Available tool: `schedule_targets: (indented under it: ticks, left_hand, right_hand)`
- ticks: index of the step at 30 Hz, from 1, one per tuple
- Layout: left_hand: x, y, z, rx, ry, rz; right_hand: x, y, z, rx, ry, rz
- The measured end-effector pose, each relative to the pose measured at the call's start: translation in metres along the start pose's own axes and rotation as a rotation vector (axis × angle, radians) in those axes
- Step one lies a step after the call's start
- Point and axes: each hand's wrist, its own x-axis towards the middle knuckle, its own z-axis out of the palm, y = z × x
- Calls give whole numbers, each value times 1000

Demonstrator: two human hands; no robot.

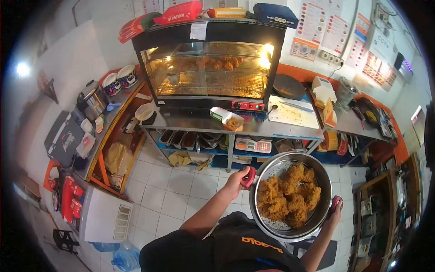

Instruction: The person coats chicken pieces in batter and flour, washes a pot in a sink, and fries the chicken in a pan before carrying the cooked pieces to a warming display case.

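A round metal steamer pot [254,206] with a perforated bottom hangs level in front of my body. Several pieces of crispy fried chicken [297,208] lie inside it. My left hand [236,183] is closed around the red handle [248,176] on one side. On the opposite side my right hand [334,216] grips the other red handle [336,202]; its fingers are partly hidden. Ahead, beyond the pot, a lit glass display warmer [204,102] stands on the metal counter [181,119], with fried chicken [222,62] on an upper rack.
A paper food box [219,113] with fried bits sits on the counter, left of a white cutting board [290,115] with a knife [294,104]. A digital scale [253,145] is on the lower shelf. White floor tiles [158,199] lie below. Wooden shelving [385,199] stands at right.
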Motion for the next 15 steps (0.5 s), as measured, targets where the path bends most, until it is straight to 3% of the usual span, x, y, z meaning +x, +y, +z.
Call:
schedule_targets:
  ticks: [8,10,12,15]
  left_hand:
    - [176,31,19,-113,209,-19]
    - [235,37,18,-19,85,132]
    - [302,37,20,-88,227,20]
    - [354,59,38,-103,230,-22]
  right_hand:
    - [178,21,116,-46,-99,74]
    - [232,31,125,-201,-268,-132]
    - [299,40,138,-237,-65,-5]
    - [348,35,186,-176,44,50]
